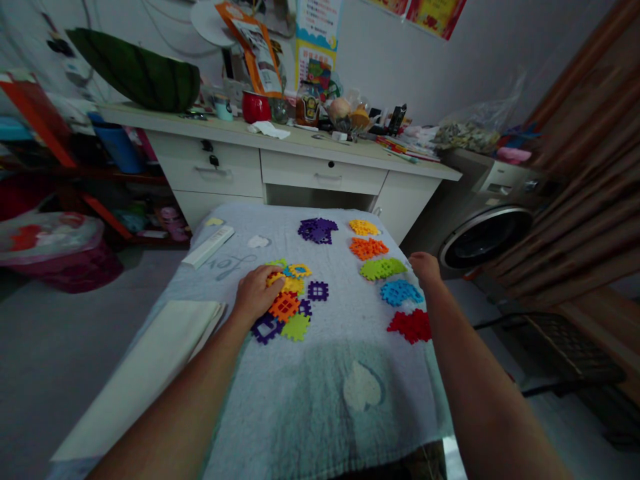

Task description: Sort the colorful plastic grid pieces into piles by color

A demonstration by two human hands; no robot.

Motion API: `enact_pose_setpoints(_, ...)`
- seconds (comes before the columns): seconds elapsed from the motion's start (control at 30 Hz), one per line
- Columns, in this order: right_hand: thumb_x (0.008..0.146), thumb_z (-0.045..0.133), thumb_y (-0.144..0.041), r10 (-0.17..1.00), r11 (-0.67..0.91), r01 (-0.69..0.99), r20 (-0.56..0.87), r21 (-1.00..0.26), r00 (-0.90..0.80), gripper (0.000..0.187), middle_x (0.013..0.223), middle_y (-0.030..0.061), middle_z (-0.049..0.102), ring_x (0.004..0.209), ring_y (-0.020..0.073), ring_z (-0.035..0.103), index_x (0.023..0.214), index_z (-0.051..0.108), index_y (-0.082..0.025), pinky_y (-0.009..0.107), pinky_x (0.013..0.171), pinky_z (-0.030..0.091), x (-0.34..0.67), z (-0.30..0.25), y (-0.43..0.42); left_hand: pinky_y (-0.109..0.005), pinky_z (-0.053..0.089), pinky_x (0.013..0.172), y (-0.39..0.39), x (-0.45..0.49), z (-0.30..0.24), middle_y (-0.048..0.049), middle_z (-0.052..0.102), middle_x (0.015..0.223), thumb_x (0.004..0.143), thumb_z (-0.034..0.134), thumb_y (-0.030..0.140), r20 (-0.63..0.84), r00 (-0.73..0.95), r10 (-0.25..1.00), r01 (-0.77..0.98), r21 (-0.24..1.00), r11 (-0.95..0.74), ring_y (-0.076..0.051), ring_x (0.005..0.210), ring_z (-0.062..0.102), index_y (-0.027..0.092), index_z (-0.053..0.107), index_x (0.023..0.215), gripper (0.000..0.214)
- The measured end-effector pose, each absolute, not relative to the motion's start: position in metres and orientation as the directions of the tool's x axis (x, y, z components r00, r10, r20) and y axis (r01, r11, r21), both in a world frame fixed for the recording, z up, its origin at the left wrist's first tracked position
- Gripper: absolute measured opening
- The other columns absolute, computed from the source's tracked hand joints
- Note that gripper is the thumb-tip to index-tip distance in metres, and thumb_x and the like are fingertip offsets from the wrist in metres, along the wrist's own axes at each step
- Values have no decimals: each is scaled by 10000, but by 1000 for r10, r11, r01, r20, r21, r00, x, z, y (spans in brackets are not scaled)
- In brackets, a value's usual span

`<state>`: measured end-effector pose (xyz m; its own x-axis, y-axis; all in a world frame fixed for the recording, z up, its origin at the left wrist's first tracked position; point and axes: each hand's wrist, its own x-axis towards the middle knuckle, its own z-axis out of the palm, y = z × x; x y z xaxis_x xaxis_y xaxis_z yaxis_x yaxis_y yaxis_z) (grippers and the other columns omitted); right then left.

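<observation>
My left hand (257, 291) reaches over the left side of a mixed pile of interlocking plastic squares. Its thumb and finger close on a yellow square (275, 277) at the pile's edge. An orange square (285, 307), a green square (296, 327) and a dark purple square (267, 327) lie just below it. One purple square (318, 291) rests slightly apart on the right. At the cloth's right edge, my right hand (425, 267) is curled beside the green pile (383, 269); its fingertips are mostly hidden, and I cannot make out what it holds.
Sorted heaps form a column on the right: yellow (364, 227), orange (369, 248), blue (401, 293) and red (410, 325). A purple heap (318, 230) sits at the back. A white box (209, 247) and folded cloth (145, 373) lie left. Beyond stands a cluttered desk (325, 167).
</observation>
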<state>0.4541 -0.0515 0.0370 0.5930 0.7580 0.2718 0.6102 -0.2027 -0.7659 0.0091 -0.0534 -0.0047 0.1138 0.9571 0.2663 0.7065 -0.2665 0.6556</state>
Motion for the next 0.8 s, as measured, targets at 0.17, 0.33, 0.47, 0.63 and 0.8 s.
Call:
enact_pose_setpoints(0.17, 748, 558, -199, 790, -134, 708, 357, -693, 498, 255, 929, 109, 702, 759, 168, 608, 942, 702, -121, 300, 720, 457, 400, 56, -57, -373, 463, 964, -53, 9, -7, -66, 689, 1163, 817, 496, 400, 270, 118, 956, 711, 648, -271, -242, 1073, 628, 219, 685, 1073, 366)
enact_pose_setpoints(0.33, 812, 566, -203, 963, 230, 746, 258, -625, -82, 201, 891, 63, 696, 792, 171, 618, 960, 693, -152, 313, 766, 477, 305, 54, -78, -372, 465, 964, -54, 9, -6, -70, 689, 1157, 821, 498, 399, 274, 121, 954, 702, 656, -277, -241, 1073, 625, 214, 682, 1072, 362)
enact_pose_setpoints(0.47, 783, 683, -218, 898, 440, 767, 224, -466, -379, 289, 1079, 98, 672, 990, 216, 597, 1068, 679, -172, 375, 919, 443, 258, 36, -96, -374, 462, 963, -55, 9, -4, -63, 685, 1165, 820, 503, 387, 275, 124, 954, 702, 655, -280, -240, 1083, 619, 225, 678, 1077, 351)
enact_pose_setpoints(0.63, 796, 697, -212, 896, 443, 812, 206, -380, -393, 318, 1149, 108, 636, 1052, 231, 560, 1111, 668, -178, 375, 940, 421, 243, 22, -102, -366, 467, 951, -57, 10, -2, -57, 688, 1163, 819, 511, 392, 264, 107, 959, 702, 663, -261, -238, 1077, 622, 233, 684, 1076, 348)
enact_pose_setpoints(0.8, 885, 608, -197, 900, 435, 788, 223, -435, -374, 203, 1075, 91, 671, 1015, 203, 583, 1073, 681, -176, 346, 939, 423, 245, 23, -101, -380, 467, 945, -57, 10, -1, -62, 687, 1162, 817, 507, 389, 260, 112, 959, 705, 659, -261, -247, 1069, 623, 231, 687, 1066, 346)
